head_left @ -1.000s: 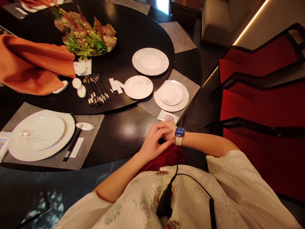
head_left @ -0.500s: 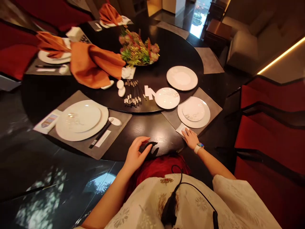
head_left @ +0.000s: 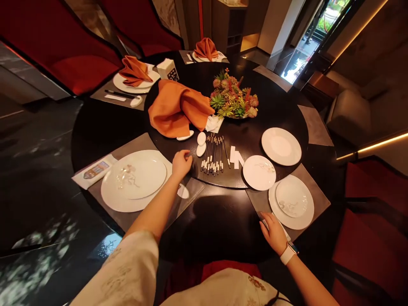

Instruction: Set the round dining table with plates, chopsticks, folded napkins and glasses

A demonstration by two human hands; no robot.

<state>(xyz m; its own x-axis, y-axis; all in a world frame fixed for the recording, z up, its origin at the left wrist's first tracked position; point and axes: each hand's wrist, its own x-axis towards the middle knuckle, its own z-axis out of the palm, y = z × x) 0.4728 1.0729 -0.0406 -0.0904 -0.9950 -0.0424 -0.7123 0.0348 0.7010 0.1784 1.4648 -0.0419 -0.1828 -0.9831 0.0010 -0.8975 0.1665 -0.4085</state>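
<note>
My left hand (head_left: 182,165) reaches over the near edge of the black turntable (head_left: 237,182), fingers loosely bent with a gap by the thumb, nothing visible in them. Just right of it are two small white oval dishes (head_left: 201,144) and a bundle of black chopsticks (head_left: 214,155) with pale ends. My right hand (head_left: 274,233) lies low at the edge of the right grey placemat (head_left: 318,202), thumb and fingers apart. A flat white packet (head_left: 283,228) is partly hidden under it, beside two stacked white plates (head_left: 295,199).
White paper sleeves (head_left: 235,156) and two white plates (head_left: 259,172) sit on the turntable. Behind are an orange cloth (head_left: 181,108) and a flower arrangement (head_left: 234,97). At left, stacked plates (head_left: 134,180) and a printed packet (head_left: 95,171) rest on another placemat. Red chairs (head_left: 366,229) stand right.
My left hand has moved forward from the table's near edge to the turntable, beside the white oval dishes. My right hand stays by the packet. The view has tilted up and turned left.
</note>
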